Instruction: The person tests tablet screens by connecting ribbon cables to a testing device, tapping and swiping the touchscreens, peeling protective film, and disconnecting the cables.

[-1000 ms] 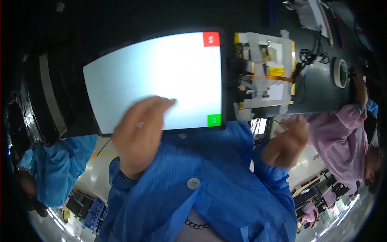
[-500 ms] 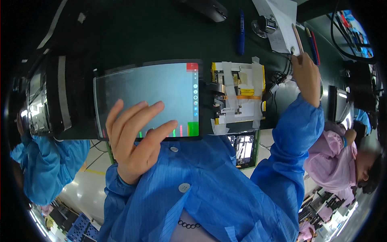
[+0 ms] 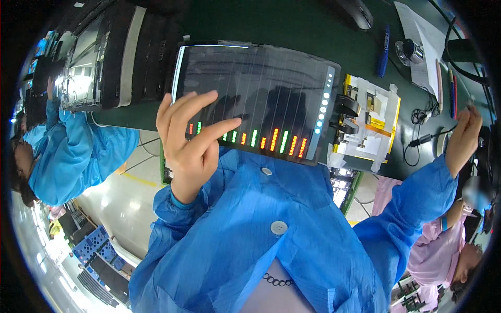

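So the left hand (image 3: 190,143) is flat-ish on the tablet screen (image 3: 255,99), fingers spread wide, index fingertip pressing near the row of little green, orange and red bars along the screen's near edge. Holding nothing, just touching glass. If you ask me, the way to do this touch check well is to use one fingertip at a time and keep the palm lifted, because a resting palm probably registers as extra touches. Slow, even contact too, so each bar gets a fair reading.

The tablet lies at the near edge of the dark green desk (image 3: 292,26), right in front of the person, plugged on its right side into a white and yellow test fixture (image 3: 373,122) with clips.

The right hand (image 3: 463,140) is well apart from the tablet, raised over toward the right edge of the desk near some black cables (image 3: 425,138). Fingers look loosely curled; I can't tell if it's gripping anything. A blue pen (image 3: 383,52) sits toward the far edge.
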Demonstrator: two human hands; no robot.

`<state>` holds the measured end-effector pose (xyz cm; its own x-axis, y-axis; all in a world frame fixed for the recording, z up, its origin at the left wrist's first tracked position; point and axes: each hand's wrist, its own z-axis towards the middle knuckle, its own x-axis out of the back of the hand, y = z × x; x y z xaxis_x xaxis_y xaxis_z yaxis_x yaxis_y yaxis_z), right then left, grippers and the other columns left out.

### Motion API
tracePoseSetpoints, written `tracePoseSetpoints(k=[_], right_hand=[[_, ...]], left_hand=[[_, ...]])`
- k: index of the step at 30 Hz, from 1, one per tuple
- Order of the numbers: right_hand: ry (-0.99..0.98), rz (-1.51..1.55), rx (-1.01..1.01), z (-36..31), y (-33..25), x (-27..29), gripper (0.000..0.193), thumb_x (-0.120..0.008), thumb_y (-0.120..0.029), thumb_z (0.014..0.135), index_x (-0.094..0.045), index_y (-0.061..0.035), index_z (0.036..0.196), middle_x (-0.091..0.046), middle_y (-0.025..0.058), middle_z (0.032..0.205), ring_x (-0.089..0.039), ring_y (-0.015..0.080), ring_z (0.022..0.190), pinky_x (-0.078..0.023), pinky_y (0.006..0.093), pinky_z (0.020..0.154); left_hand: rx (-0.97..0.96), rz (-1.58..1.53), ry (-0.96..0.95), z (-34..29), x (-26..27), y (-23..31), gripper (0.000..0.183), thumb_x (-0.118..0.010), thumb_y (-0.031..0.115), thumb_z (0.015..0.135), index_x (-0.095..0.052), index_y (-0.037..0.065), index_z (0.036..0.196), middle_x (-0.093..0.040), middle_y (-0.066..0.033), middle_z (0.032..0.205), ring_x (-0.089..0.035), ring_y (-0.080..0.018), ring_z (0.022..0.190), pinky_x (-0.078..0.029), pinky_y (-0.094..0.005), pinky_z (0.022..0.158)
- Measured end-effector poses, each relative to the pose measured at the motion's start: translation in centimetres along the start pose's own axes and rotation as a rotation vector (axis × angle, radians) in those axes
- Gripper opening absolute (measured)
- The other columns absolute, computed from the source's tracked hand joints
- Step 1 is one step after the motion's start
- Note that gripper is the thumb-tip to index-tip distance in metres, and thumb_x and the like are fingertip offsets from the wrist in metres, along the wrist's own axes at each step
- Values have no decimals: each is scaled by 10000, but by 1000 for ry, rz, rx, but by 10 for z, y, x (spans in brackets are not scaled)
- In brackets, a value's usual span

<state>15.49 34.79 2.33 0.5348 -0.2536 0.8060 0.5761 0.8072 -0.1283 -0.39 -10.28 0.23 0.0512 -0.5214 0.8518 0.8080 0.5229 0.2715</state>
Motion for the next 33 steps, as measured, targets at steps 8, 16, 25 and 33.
tracePoseSetpoints(k=[8,16,25,33], right_hand=[[-446,153,703,-81,-106,42,168,-633,-67,777,-579,-41,935,-611,112,791,-604,281,645,-470,333,563],[-559,390,656,-107,-167,19,182,-695,-142,732,-531,-68,761,-495,41,636,-543,192,538,-428,322,489],[-521,341,506,-112,-165,12,164,-683,-152,757,-535,-82,756,-480,29,622,-553,181,536,-439,315,484],[-525,319,499,-106,-160,7,120,-607,-176,776,-510,-106,768,-491,21,648,-573,166,569,-451,306,480]], left_hand=[[190,54,122,-39,5,-21,424,-517,-20,580,-751,213,847,-597,-58,1122,-544,-233,1050,-263,-473,1056],[19,13,22,-46,-5,-8,370,-567,40,630,-751,240,882,-606,-28,1127,-537,-230,1046,-276,-464,1059],[-6,-160,-162,62,-22,24,565,-566,124,761,-454,52,1309,-540,-161,1230,-465,-313,1204,-192,-499,1101],[-157,-81,-334,107,-58,43,594,-590,82,785,-398,78,1346,-558,-130,1086,-509,-291,1102,-221,-490,1102]])
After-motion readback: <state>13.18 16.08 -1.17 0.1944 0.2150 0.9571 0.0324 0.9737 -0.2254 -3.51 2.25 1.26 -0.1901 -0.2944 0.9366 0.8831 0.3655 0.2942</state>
